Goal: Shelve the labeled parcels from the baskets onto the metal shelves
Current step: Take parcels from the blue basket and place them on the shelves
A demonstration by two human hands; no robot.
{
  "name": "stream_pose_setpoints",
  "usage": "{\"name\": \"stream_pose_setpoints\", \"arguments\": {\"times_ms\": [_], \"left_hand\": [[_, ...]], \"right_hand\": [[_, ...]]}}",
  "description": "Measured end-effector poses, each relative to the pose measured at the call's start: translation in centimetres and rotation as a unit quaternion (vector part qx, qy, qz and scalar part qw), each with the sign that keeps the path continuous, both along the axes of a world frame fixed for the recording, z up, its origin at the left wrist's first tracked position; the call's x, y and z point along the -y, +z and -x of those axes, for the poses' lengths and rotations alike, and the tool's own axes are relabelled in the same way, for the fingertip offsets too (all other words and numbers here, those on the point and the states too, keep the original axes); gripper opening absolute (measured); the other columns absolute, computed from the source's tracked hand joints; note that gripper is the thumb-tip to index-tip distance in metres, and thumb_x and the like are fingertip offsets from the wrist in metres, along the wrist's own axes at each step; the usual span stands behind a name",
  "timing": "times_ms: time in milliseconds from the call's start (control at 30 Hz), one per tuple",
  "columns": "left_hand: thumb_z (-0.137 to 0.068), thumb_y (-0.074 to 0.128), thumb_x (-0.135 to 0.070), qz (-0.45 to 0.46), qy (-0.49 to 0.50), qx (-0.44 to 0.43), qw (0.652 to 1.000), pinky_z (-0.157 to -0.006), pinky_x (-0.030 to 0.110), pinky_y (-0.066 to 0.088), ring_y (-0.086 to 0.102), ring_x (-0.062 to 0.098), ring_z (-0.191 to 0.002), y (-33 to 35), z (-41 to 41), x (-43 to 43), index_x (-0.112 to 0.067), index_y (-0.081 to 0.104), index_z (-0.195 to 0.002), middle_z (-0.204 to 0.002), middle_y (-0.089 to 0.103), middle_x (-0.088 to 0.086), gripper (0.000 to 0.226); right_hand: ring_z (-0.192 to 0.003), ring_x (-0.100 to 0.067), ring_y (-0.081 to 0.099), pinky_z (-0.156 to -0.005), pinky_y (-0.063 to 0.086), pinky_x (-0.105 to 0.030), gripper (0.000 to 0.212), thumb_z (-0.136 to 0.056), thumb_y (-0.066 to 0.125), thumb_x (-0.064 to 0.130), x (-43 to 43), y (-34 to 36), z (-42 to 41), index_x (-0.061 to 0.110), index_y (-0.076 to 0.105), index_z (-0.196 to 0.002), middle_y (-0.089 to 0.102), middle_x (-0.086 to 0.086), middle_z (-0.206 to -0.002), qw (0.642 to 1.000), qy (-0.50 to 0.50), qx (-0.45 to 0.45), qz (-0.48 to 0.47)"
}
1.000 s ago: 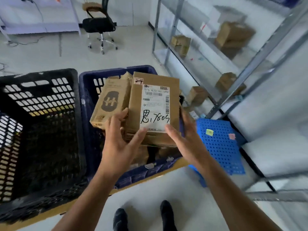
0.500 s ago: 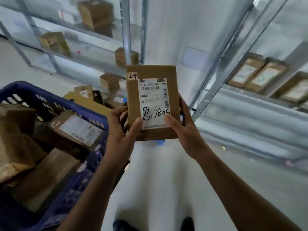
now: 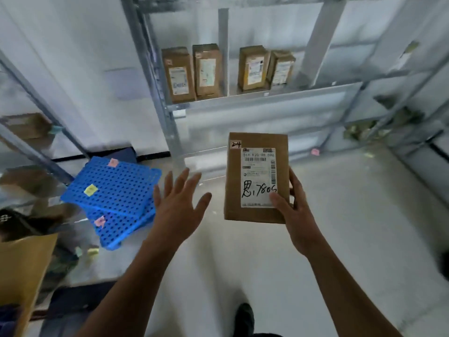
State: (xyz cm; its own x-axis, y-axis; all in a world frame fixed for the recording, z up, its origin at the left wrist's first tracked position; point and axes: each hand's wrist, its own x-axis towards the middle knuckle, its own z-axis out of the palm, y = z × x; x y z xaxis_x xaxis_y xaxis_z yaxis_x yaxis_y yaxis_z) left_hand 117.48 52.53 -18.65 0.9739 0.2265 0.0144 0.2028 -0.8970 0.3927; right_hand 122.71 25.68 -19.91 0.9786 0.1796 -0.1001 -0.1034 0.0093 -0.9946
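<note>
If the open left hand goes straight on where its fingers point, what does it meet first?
Probably the grey metal upright post of the shelf rack, straight ahead of the left hand; depth is unclear.

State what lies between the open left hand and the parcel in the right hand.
Nothing: in the head view, only bare floor shows between the left hand and the parcel that the right hand holds.
</note>
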Motion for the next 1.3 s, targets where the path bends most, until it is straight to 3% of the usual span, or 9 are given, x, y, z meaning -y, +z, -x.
{"name": "stream_pose_setpoints", "arguments": {"times_ms": [167, 333, 567, 767, 1100, 1300], "left_hand": [[-0.099, 0.031, -0.067, -0.026, -0.062, -0.025, 0.997, -0.124, 0.055, -0.013, -0.018, 0.022, -0.156, 0.3, -6.9, 10.1, -0.043, 0.02, -0.159, -0.171, 0.0, -0.01, 0.065], [-0.099, 0.036, -0.066, -0.048, -0.116, -0.021, 0.992, -0.12, 0.055, -0.015, -0.026, 0.023, -0.153, -0.3, -12.9, 15.7, -0.046, 0.032, -0.155, -0.172, 0.0, -0.006, 0.059], [-0.092, 0.021, -0.072, -0.015, -0.162, -0.005, 0.987, -0.125, 0.057, -0.009, -0.019, 0.024, -0.157, -1.0, -24.6, 21.5, -0.044, 0.027, -0.158, -0.172, 0.006, -0.008, 0.072], [-0.096, 0.025, -0.071, 0.008, -0.226, -0.011, 0.974, -0.124, 0.054, -0.009, -0.018, 0.025, -0.157, -1.2, -36.7, 26.3, -0.04, 0.019, -0.161, -0.172, 0.004, -0.007, 0.072], [-0.086, 0.009, -0.079, 0.007, -0.301, -0.02, 0.953, -0.126, 0.057, -0.002, -0.009, 0.027, -0.158, -0.4, -51.2, 35.3, -0.04, 0.022, -0.16, -0.172, 0.008, -0.007, 0.084], [-0.087, 0.011, -0.079, -0.006, -0.309, -0.024, 0.951, -0.126, 0.058, 0.004, 0.002, 0.03, -0.159, -1.5, -57.7, 42.2, -0.04, 0.028, -0.158, -0.17, 0.019, -0.006, 0.083]], "right_hand": [[-0.123, -0.024, 0.067, -0.094, 0.061, -0.05, 0.083, -0.077, 0.081, 0.054, 9.8, -0.4, -4.3, 0.06, 0.039, -0.149, 0.046, -0.014, -0.143, 0.997, -0.07, -0.008, -0.019], [-0.124, -0.029, 0.067, -0.093, 0.061, -0.053, 0.082, -0.084, 0.082, 0.041, 16.1, -1.6, -7.6, 0.056, 0.039, -0.152, 0.045, -0.015, -0.147, 0.991, -0.121, -0.02, -0.049], [-0.122, -0.031, 0.068, -0.094, 0.06, -0.054, 0.086, -0.078, 0.085, 0.048, 21.1, -1.8, -15.8, 0.057, 0.039, -0.151, 0.046, -0.014, -0.151, 0.985, -0.165, -0.011, -0.044], [-0.121, -0.03, 0.069, -0.091, 0.061, -0.053, 0.09, -0.076, 0.085, 0.047, 25.7, 0.5, -24.6, 0.054, 0.039, -0.153, 0.045, -0.015, -0.15, 0.978, -0.207, -0.004, -0.018], [-0.123, -0.027, 0.067, -0.094, 0.061, -0.052, 0.09, -0.071, 0.086, 0.056, 32.7, 0.2, -34.4, 0.063, 0.04, -0.147, 0.05, -0.013, -0.149, 0.958, -0.287, -0.014, -0.015], [-0.124, -0.027, 0.067, -0.095, 0.06, -0.054, 0.093, -0.069, 0.088, 0.06, 40.1, -1.8, -40.1, 0.061, 0.04, -0.149, 0.048, -0.011, -0.151, 0.951, -0.307, -0.017, -0.023]]}}
